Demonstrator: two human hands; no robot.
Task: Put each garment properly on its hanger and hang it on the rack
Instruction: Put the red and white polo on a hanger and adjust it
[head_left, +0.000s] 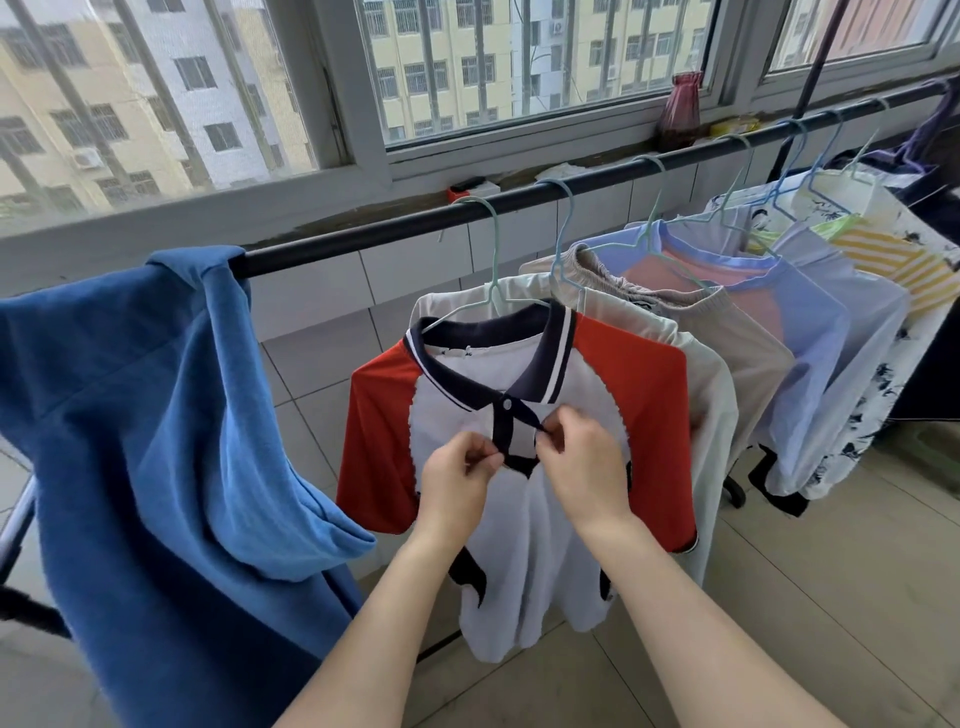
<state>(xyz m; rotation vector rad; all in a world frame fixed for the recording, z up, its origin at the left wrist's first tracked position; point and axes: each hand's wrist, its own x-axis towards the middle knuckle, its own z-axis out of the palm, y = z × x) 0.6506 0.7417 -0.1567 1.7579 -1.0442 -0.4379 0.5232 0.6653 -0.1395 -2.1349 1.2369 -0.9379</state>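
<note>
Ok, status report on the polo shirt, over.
Left hand and right hand both pinching the navy button placket. Red-and-white polo shirt on its pale green wire hanger, hooked on the black rack rail. Nothing blocking.

Enclosed home balcony: tiled floor (779, 597), laundry rack (395, 231) beneath barred windows (519, 67), apartment blocks (104, 104) outside.

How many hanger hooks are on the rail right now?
7 on the rail: the first hook above the polo shirt, six more to its right. Others may be hidden at the far end.
</note>
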